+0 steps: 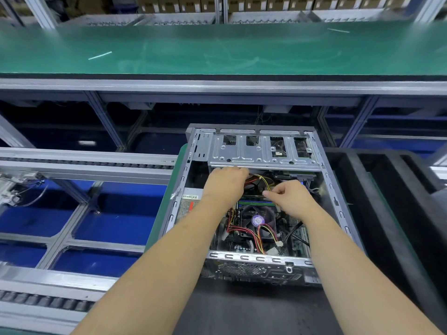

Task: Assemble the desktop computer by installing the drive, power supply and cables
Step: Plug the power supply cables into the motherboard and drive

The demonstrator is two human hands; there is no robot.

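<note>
Hands worked inside the open computer case, which lay on the dark surface. Left hand reached under the case's drive cage, its fingers curled, seemingly around the cables. Beside it, right hand pinched a yellow wire above the case's fan.

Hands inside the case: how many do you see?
2. The left hand reaches under the drive cage; the right hand pinches cables above the fan.
</note>
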